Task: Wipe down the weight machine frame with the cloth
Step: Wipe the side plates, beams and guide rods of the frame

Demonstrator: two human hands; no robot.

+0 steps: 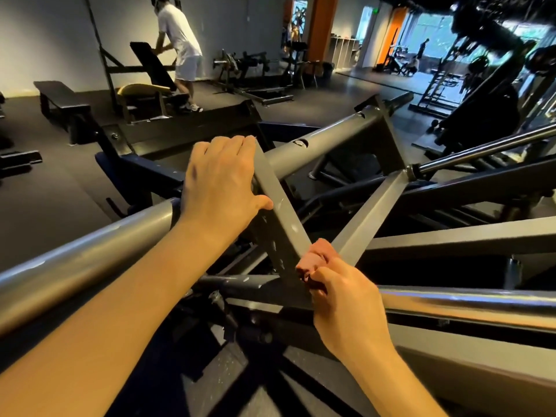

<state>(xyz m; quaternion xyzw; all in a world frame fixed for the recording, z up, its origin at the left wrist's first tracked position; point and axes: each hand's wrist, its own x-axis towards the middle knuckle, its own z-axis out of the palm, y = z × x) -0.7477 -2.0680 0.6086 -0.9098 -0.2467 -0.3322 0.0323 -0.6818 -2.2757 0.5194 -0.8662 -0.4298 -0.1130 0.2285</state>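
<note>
Cloth [314,260]: reddish-pink, bunched into a small wad, pressed against the lower end of a flat grey bar [281,209] of the weight machine frame [328,135], just where that bar meets a second slanting bar [371,210] in a V. The grey paint is matt and chipped, with pale flecks along the bar's face. Right hand [346,302]: fingers curled tight round the cloth. Left hand [221,188]: fingers hooked over the bar's upper end, thumb lying on its face. Shiny round rails [469,299] run across below both forearms. Background: dark floor [45,206], a black bench [60,97], and a person in a white shirt [180,40] bent over another machine.
</note>
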